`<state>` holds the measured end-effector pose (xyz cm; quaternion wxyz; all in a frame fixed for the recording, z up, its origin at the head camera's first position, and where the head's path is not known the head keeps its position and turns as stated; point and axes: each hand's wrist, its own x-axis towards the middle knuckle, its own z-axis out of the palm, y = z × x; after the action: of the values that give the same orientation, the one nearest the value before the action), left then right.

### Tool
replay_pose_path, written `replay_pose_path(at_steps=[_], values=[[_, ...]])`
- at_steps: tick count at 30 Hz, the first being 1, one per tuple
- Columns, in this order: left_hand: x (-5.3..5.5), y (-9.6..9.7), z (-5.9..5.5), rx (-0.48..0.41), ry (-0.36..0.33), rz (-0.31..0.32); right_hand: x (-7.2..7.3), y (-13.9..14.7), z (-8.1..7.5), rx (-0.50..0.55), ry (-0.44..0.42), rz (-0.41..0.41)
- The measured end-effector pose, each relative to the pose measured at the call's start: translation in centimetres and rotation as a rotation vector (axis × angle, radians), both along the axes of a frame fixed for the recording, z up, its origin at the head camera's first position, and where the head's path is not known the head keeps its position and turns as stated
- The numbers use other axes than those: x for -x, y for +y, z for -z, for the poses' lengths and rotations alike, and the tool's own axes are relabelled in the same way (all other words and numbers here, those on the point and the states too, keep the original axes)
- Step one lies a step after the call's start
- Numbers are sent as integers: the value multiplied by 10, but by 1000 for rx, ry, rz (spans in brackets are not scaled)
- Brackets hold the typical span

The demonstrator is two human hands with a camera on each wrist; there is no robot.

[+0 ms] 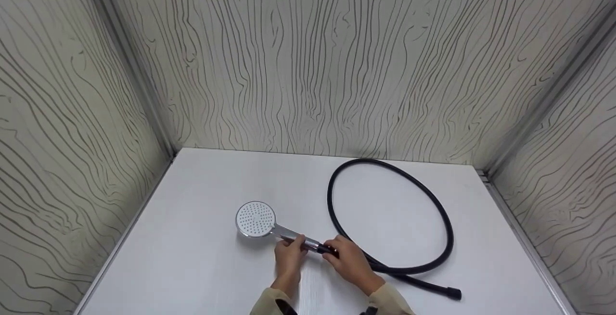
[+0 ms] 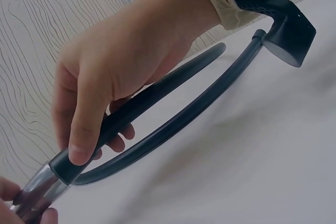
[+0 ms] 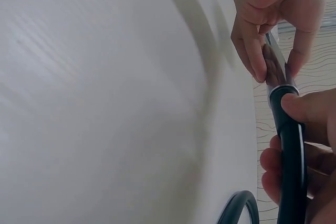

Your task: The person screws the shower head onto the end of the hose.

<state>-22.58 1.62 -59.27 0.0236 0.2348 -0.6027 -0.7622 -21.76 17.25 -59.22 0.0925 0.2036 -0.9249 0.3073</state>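
Note:
A chrome hand shower (image 1: 255, 219) with a round white spray face points up and to the left in the head view. My left hand (image 1: 289, 259) grips its handle (image 1: 287, 233) near the lower end. The right hand (image 1: 353, 262) holds the end of a black shower hose (image 1: 450, 233), thumb on its collar (image 3: 282, 109). In both wrist views, hose end and chrome handle meet in one line between the two hands. The threads are hidden at that joint.
The rest of the hose loops across the right side of the white table (image 1: 202, 267), its free end fitting (image 1: 453, 294) lying near the front right. Wood-grain patterned panels (image 1: 308, 65) stand behind and on both sides.

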Motion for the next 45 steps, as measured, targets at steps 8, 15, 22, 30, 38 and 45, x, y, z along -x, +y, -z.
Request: replay_pose_path(at_steps=[8, 15, 22, 30, 38, 45], values=[[-2, -2, 6, 60, -17, 14, 0, 0, 4, -8, 1, -3], [0, -5, 11, 78, -63, 31, 3, 1, 8, -21, -4, -15], [-1, -9, 17, 184, -120, 67, 2, 1, 10, -56, -37, -10], [0, -14, 20, 239, -149, 83, 1, 0, 11, -69, -57, -14], [-1, -17, 21, 260, -140, 108, 1, 0, 14, -69, -53, -16], [-2, -18, 22, 188, -101, 145, 1, -1, 15, -61, -88, -32]])
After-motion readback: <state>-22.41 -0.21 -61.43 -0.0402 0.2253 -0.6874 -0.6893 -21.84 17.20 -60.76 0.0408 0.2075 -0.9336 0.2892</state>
